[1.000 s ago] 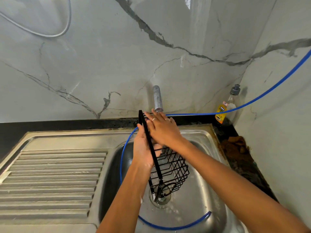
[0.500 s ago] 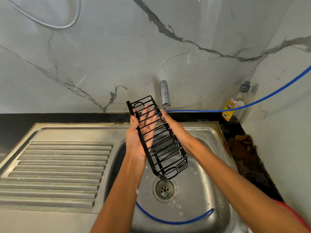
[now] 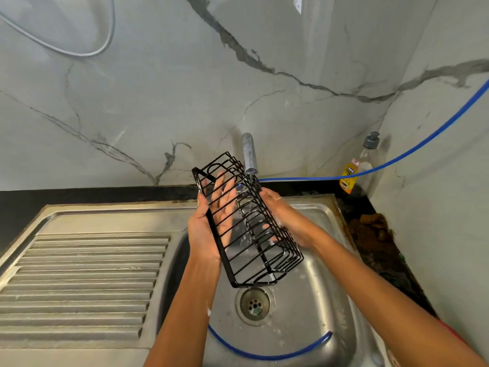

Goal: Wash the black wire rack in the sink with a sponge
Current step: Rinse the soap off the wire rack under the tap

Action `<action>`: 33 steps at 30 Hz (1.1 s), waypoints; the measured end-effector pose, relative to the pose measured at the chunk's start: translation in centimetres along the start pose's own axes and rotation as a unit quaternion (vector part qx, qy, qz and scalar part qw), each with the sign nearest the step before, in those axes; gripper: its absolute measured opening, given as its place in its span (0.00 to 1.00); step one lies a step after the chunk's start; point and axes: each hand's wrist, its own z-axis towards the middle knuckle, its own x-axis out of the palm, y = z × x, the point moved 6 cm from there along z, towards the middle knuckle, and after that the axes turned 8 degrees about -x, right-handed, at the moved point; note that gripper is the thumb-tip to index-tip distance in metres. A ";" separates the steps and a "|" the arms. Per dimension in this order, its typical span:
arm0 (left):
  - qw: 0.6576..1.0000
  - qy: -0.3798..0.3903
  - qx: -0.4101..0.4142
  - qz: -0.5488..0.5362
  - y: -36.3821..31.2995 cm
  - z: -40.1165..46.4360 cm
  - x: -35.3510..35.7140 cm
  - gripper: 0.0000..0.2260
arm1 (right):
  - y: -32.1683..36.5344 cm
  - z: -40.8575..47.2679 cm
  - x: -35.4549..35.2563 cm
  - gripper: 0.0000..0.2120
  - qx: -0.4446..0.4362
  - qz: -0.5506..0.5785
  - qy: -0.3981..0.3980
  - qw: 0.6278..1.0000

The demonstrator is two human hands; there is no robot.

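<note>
I see the steel sink point(image 3: 328, 308) filling the lower frame, its ribbed drainboard point(image 3: 79, 282) off to the left and the marble-look wall point(image 3: 158, 88) behind. A blue hose point(image 3: 397, 157) runs along the back ledge from the right, and a loop of it lies in the basin near the drain point(image 3: 254, 305). The black wire rack point(image 3: 248, 223) is held tilted above the basin, its upper end under the tap point(image 3: 249, 154), with water running down through its wires. My left hand point(image 3: 211, 223) holds the rack's left edge, thumb on the frame and fingers spread flat behind the wires. My right hand point(image 3: 288, 221) supports the rack's right side, fingers curled under it; I cannot tell how firmly. A soap bottle point(image 3: 357, 168) stands in the back right corner.
</note>
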 end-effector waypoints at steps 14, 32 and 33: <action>0.921 -0.276 -0.014 0.275 0.5 -1.9 -5.4 0.23 | 2.1 1.8 -1.2 0.22 -0.084 -0.249 -0.131 0.956; 0.894 -0.296 -0.153 0.300 3.3 -3.3 -5.6 0.20 | 5.6 2.9 -1.1 0.18 -0.204 -0.328 0.019 0.922; 0.891 -0.306 -0.149 0.301 3.5 -3.2 -5.6 0.19 | 5.6 3.2 -1.0 0.18 -0.208 -0.327 0.017 0.922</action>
